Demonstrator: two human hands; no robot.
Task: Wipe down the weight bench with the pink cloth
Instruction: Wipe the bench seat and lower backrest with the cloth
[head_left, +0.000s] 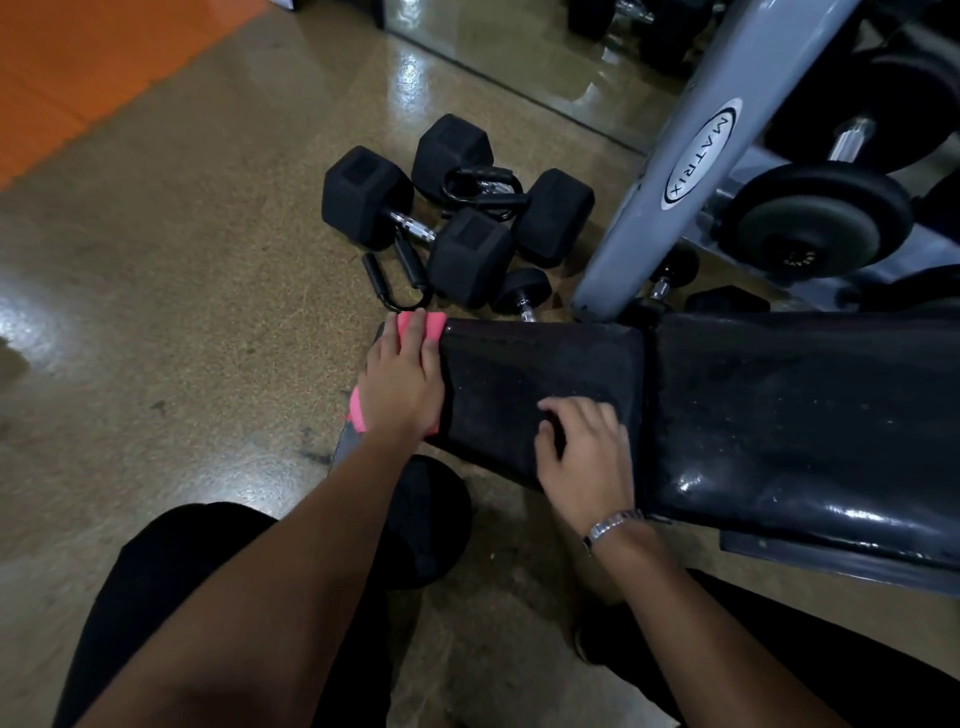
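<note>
Pressing pink cloth (435, 326) onto bench (545, 364)

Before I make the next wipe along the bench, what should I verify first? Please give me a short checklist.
1. Pink cloth under left grip, pressed flat: ok.
2. Cloth at the end of the seat pad: ok.
3. Wiping path toward back pad free: not ok, right grip rests on the seat pad.
4. Cloth's underside clean: cannot tell.
5. Dumbbells on the floor, off the pads: ok.

"MATRIX" (oval badge) on grey rack post (696, 156)
</note>
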